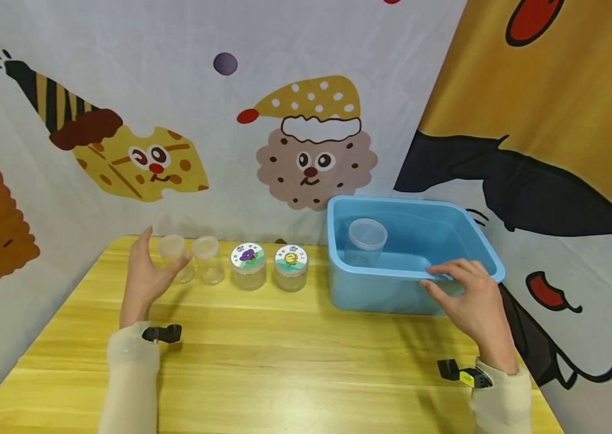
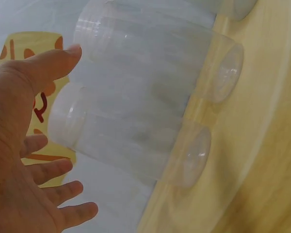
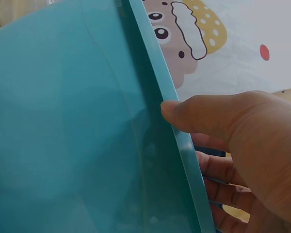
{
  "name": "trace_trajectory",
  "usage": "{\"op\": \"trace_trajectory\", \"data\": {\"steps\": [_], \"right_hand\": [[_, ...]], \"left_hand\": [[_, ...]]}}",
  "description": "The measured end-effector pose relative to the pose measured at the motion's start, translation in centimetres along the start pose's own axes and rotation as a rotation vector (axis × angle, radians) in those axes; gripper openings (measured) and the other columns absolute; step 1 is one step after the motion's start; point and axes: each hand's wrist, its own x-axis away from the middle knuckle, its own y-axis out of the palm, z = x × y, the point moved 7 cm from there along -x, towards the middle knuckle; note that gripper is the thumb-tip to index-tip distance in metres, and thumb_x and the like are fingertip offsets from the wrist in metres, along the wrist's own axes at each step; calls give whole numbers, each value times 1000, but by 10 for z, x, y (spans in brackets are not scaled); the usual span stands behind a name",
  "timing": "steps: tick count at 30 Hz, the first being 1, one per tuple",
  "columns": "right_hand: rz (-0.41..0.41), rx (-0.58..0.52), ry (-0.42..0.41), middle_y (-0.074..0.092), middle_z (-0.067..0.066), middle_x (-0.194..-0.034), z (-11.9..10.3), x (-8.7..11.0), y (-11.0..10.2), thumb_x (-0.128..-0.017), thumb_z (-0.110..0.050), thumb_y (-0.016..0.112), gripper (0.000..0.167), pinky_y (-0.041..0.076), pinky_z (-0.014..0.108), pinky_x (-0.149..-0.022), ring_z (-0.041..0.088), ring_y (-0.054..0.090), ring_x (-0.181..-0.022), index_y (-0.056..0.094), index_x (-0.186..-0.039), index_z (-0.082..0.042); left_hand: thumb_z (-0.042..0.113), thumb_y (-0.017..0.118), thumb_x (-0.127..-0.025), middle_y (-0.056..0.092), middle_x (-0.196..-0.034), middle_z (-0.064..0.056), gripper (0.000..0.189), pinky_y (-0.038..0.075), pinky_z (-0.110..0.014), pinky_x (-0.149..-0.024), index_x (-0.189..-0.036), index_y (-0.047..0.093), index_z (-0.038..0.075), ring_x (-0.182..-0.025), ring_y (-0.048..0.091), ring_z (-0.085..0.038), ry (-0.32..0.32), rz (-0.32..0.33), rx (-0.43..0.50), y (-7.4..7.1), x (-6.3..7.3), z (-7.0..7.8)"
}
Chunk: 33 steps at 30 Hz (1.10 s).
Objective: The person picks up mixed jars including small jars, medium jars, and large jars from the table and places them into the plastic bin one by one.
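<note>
From my end I see the left hand [image 1: 142,282] with fingers spread, holding nothing, just beside two slim clear jars [image 1: 209,265] on the table [image 1: 284,367]. The right hand [image 1: 476,301] has its thumb and fingers at the near rim of the blue bin [image 1: 387,294]; I can't tell whether they pinch it. A wider clear jar [image 1: 367,238] stands inside, and two flower-labelled jars [image 1: 249,268] sit left of the bin.

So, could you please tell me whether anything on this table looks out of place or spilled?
Nothing looks spilled or knocked over. The one oddity is the clear jar standing inside the blue bin, since the other four jars stand in a row on the table beside it.
</note>
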Motion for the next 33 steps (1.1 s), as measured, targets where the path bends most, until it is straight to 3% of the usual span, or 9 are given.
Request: {"op": "trace_trajectory", "data": {"steps": [6, 12, 20, 27, 33], "right_hand": [[0, -4, -1, 74, 3, -100, -1, 0, 0, -81, -17, 88, 23, 41, 35, -75, 22, 56, -99, 80, -102, -15], [1, -10, -13, 74, 3, -99, -2, -1, 0, -81, -17, 88, 23, 41, 36, -76, 24, 57, -100, 80, -102, -15], [4, -7, -14, 74, 3, -99, 0, 0, -2, -80, -16, 89, 24, 40, 34, -75, 24, 57, -99, 80, -102, -14], [6, -9, -15, 74, 3, -100, 0, 0, 0, -80, -15, 88, 23, 39, 31, -75, 22, 56, -98, 80, -102, -14], [13, -4, -20, 74, 3, -100, 0, 1, 0, -80, -15, 88, 23, 39, 31, -75, 23, 57, -99, 80, -102, -14]], "left_hand": [[50, 78, -88, 9, -172, -20, 113, 24, -74, -117, -167, 4, 18, -155, 16, -50, -30, 13, 78, 6, 0, -6], [40, 79, -90, 19, -171, -13, 105, 33, -68, -116, -167, 10, 17, -152, 26, -45, -93, 50, 171, 9, 1, -11], [35, 80, -90, 37, -160, -20, 96, 40, -59, -113, -164, 23, 16, -145, 38, -41, -171, 97, 259, 13, -1, -19], [35, 78, -91, 47, -153, -14, 79, 49, -39, -97, -157, 40, 14, -138, 46, -34, -189, 124, 259, 15, 0, -22], [35, 78, -91, 51, -149, -14, 73, 48, -27, -85, -152, 46, 12, -136, 49, -34, -181, 145, 237, 13, 2, -20]]}}
